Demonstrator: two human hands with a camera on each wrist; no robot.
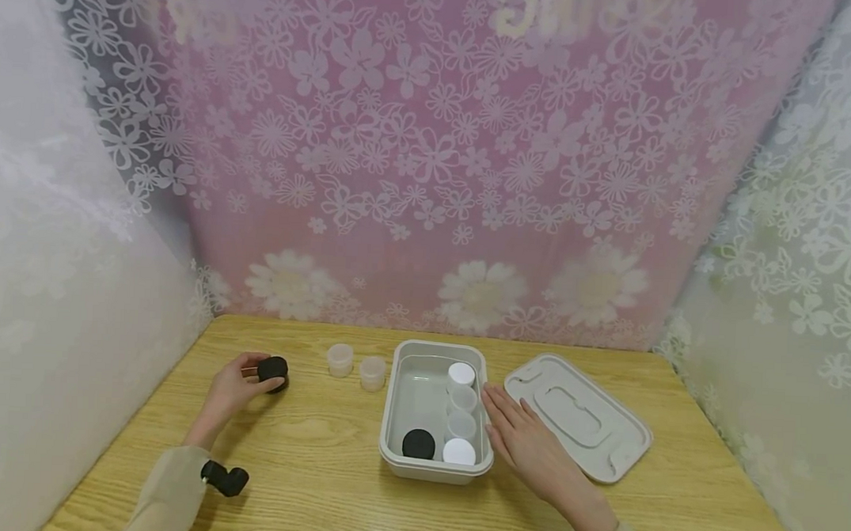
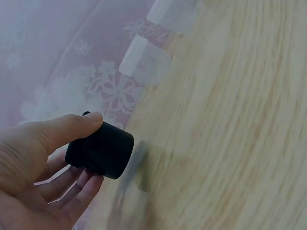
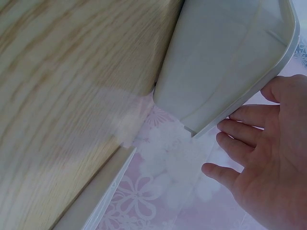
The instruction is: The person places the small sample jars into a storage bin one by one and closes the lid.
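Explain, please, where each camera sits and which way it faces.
Head: worn on the head, facing forward and down at the table and grey box; left hand, right hand and sleeves show.
Left wrist: worn there, facing the black container that the left hand holds; only that hand shows.
Right wrist: worn there, facing the right hand by the box; only that hand shows.
Shared: head and left wrist show that container; head and right wrist, the box.
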